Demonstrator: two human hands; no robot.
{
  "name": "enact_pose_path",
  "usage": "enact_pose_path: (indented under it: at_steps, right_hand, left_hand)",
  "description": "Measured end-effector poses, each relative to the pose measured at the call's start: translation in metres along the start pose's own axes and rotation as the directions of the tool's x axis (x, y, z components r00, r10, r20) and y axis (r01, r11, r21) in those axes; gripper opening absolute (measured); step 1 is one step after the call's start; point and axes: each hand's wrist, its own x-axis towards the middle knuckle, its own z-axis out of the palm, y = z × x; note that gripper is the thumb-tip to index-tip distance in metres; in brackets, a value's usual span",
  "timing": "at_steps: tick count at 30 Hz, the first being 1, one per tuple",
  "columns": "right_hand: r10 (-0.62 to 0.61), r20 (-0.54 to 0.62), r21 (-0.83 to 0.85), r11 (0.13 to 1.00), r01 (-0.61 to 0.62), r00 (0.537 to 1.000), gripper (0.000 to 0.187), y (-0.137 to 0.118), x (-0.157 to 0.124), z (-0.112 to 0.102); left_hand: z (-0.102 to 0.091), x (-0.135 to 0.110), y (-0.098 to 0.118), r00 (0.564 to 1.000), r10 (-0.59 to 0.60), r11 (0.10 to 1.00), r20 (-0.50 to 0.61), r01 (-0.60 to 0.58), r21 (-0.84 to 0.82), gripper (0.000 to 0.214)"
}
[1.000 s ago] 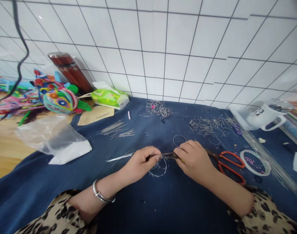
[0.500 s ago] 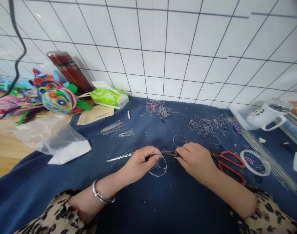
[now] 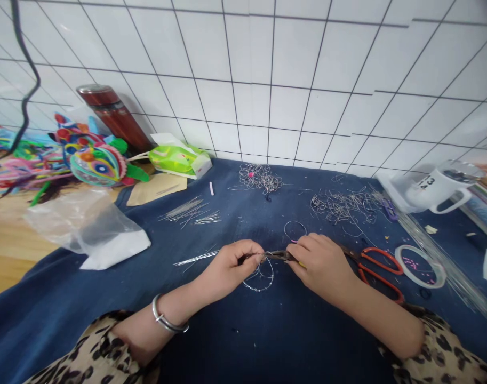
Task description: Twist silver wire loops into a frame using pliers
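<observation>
My left hand [image 3: 230,265] pinches the top of a small loop of thin silver wire [image 3: 259,276] that hangs just over the dark blue cloth [image 3: 235,336]. My right hand [image 3: 322,262] is closed round small dark pliers [image 3: 277,256], whose tip meets the wire beside my left fingertips. A second small wire ring [image 3: 295,230] lies on the cloth just behind my right hand. A metal bangle sits on my left wrist.
Orange-handled scissors [image 3: 377,269] and a tape ring [image 3: 420,265] lie right of my right hand. Tangled wire heaps [image 3: 341,207] and straight wire pieces [image 3: 189,210] lie further back. A white mug [image 3: 441,186], clear plastic bag [image 3: 87,226], green packet [image 3: 179,159], colourful toys [image 3: 93,160] and red flask [image 3: 113,117] stand near the tiled wall.
The pliers' tip drew back a little toward my right hand and then returned to the wire at my left fingertips. Both hands stay in place.
</observation>
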Motion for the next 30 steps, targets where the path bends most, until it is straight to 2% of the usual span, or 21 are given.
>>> enact_pose_path:
  at_steps: [9,17,30]
  right_hand:
    - [-0.011,0.017,-0.094,0.996,0.012,1.0,0.015,-0.006,0.001,-0.011]
    - [-0.031,0.031,-0.201,0.979,0.037,0.999,0.012,-0.01,0.0,-0.015]
    - [-0.009,0.029,-0.146,0.989,0.013,1.0,0.012,-0.01,0.001,-0.018]
  left_hand:
    - [0.001,0.0,-0.003,0.997,0.06,0.996,-0.05,-0.057,0.074,0.015]
    - [0.006,0.0,-0.005,0.994,0.053,0.993,-0.094,-0.042,0.107,0.015]
    - [0.01,-0.004,-0.007,0.993,0.021,1.0,-0.115,-0.02,0.012,0.017]
